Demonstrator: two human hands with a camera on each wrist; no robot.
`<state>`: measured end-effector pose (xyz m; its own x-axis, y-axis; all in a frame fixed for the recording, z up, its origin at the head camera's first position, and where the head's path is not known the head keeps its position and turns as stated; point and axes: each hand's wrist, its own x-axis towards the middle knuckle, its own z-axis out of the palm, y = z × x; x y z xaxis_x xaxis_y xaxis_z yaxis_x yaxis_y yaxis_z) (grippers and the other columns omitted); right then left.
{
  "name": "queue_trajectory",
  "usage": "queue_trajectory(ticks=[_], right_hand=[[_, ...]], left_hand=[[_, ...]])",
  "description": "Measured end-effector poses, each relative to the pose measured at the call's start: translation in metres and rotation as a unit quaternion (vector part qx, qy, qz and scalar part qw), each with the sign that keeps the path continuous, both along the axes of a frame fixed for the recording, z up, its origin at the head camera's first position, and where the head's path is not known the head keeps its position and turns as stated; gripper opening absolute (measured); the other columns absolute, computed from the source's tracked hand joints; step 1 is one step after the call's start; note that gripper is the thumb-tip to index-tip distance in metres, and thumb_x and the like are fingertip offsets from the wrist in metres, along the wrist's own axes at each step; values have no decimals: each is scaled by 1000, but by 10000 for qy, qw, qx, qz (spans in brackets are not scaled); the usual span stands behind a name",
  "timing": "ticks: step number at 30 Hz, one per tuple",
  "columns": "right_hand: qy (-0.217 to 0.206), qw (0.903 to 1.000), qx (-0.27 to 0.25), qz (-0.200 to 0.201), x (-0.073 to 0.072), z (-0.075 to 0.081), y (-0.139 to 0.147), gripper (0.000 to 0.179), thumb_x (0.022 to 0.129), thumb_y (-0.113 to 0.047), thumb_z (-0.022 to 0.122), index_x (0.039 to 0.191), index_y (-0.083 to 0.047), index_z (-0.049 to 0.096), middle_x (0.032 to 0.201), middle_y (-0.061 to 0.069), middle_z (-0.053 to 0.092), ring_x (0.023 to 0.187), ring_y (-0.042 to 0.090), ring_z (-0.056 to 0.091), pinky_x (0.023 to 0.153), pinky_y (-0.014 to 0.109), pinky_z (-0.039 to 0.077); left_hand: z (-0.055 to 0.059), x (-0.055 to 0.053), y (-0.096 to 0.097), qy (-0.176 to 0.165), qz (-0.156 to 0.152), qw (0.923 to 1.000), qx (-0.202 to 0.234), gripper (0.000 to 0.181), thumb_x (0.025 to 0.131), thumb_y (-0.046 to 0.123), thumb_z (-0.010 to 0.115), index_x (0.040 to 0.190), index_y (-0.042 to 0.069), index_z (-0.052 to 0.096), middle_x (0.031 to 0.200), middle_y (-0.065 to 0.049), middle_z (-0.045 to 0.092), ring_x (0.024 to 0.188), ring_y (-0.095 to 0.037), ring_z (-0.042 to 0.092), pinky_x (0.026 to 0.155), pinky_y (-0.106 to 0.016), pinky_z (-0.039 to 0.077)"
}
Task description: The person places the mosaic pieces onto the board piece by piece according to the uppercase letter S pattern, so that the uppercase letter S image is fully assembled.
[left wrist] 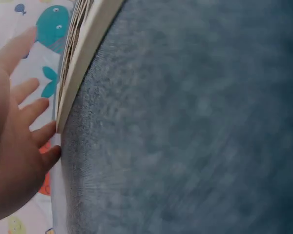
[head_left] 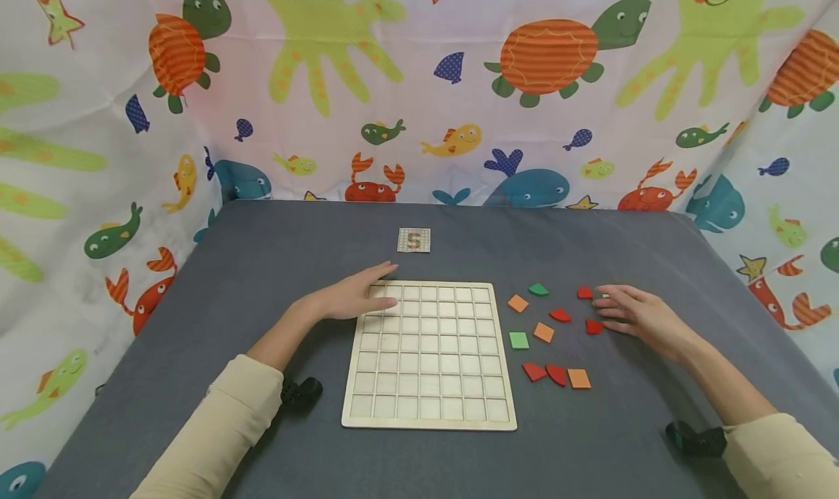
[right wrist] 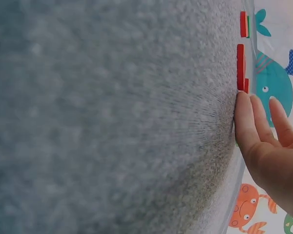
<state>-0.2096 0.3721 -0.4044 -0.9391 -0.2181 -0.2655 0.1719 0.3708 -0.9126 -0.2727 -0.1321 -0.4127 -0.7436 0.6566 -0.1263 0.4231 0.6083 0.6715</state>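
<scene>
A pale wooden grid board [head_left: 429,364] lies flat on the grey table. Over its far left corner the left hand [head_left: 354,295] rests with fingers spread; in the left wrist view that hand [left wrist: 19,131] has its fingertips at the board's edge [left wrist: 83,68]. To the right of the board, the right hand [head_left: 645,320] reaches among small coloured pieces with extended fingers, near a red piece [head_left: 593,327] and another red piece [head_left: 585,293]. A bit of green shows by its fingertips, mostly hidden. The right wrist view has a fingertip touching or nearly touching a red piece [right wrist: 241,68].
Between board and right hand lie several loose pieces, among them an orange square [head_left: 579,379], a light green square [head_left: 518,340] and a dark green piece [head_left: 539,289]. Beyond the board is a small card [head_left: 414,240] with an S-like pattern. A printed curtain [head_left: 393,84] surrounds the table.
</scene>
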Motion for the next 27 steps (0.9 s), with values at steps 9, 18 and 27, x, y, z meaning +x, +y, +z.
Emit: queue_trajectory(ticks=[9, 18, 27], right_hand=[[79, 9999, -93, -95, 9, 0, 0, 62, 100, -29, 51, 143, 9, 27, 128, 12, 47, 102, 1, 57, 85, 31, 51], [1094, 9861, 1153, 477, 15, -4, -5, 53, 92, -16, 65, 135, 7, 45, 121, 27, 56, 95, 4, 60, 75, 24, 52], [1649, 9653, 1848, 826, 15, -7, -7, 46, 86, -8, 71, 128, 3, 55, 110, 16, 61, 92, 14, 60, 75, 19, 50]], left_hand=[[-3, 9, -12, 14, -99, 9998, -173, 78, 93, 44, 59, 152, 6, 24, 156, -17, 14, 143, -36, 4, 110, -58, 9], [-5, 14, -17, 3, -84, 9997, -235, 76, 94, 39, 60, 151, 4, 24, 156, -18, 13, 143, -35, 1, 110, -58, 1], [-5, 20, -13, 3, 41, 9999, -98, 73, 95, 35, 59, 150, 2, 26, 156, -19, 13, 143, -35, 2, 110, -56, 0]])
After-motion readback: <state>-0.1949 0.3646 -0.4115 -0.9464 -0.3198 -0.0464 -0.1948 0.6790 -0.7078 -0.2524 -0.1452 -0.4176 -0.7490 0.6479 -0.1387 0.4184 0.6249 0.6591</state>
